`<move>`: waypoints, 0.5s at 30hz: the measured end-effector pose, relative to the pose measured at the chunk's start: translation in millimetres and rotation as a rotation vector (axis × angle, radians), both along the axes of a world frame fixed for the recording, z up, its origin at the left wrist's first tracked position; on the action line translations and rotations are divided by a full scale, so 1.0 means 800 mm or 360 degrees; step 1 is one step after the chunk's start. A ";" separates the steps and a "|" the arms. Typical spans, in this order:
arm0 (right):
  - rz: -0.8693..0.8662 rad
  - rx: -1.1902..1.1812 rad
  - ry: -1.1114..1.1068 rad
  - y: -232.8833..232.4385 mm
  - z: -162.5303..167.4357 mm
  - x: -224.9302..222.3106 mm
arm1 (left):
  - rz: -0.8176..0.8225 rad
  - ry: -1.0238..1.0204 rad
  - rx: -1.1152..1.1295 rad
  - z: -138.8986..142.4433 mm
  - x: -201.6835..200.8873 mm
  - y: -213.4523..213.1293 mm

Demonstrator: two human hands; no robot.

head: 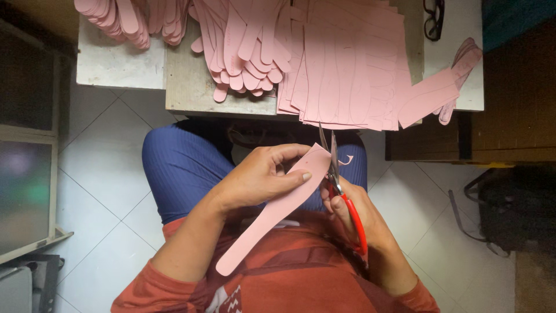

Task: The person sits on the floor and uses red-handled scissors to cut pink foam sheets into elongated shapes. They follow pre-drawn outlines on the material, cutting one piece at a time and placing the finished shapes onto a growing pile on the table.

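White floor tiles are showing below the counter [191, 95] edge while the left hand [260, 177] is pinching a pink strip [272, 211] over the lap and the right hand [353, 217] is gripping red-handled scissors [339, 185], whose blades, working close to the thumb, could nick it.

I read the head view as unevenly lit. Light falls from above onto the frame centre: the pink sheets [347, 64] at 12 o'clock and the white floor tiles [98, 174] at 9 o'clock are bright, without glare. The corners at 2, 4 and 10 o'clock drop into deep shadow; I cannot resolve the dark bag [515, 208] at 3 o'clock. Focus holds on the left hand [260, 177] and scissors [341, 191]. The panel [26, 197] at 8 o'clock appears soft.
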State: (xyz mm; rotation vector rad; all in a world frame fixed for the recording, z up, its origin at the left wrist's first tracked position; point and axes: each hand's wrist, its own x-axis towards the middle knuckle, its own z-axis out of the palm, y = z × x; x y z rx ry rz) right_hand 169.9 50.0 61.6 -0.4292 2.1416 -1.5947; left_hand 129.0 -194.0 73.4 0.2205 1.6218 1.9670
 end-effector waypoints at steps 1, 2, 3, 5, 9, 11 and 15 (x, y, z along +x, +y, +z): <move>0.0017 0.0019 -0.0002 0.002 0.001 0.000 | -0.0022 -0.0007 0.0001 -0.001 -0.001 -0.003; 0.0034 0.0038 -0.0005 0.005 0.001 0.000 | -0.0046 0.0003 -0.0035 -0.003 -0.002 -0.006; 0.0052 0.0057 -0.0012 0.009 0.002 0.001 | -0.0071 0.0009 -0.0069 -0.004 -0.003 -0.009; 0.0071 0.0132 -0.0087 0.015 -0.001 0.000 | -0.0117 0.0005 -0.0110 -0.007 -0.004 -0.014; 0.0124 0.0346 -0.0143 0.031 -0.005 -0.002 | -0.0184 0.0030 -0.0065 -0.013 -0.005 -0.025; 0.0005 0.0237 -0.0389 0.036 -0.006 -0.003 | -0.0198 0.0040 -0.0055 -0.016 -0.006 -0.025; -0.0195 -0.0145 -0.0350 0.026 -0.012 -0.009 | -0.0315 0.0171 -0.0318 -0.019 -0.008 -0.022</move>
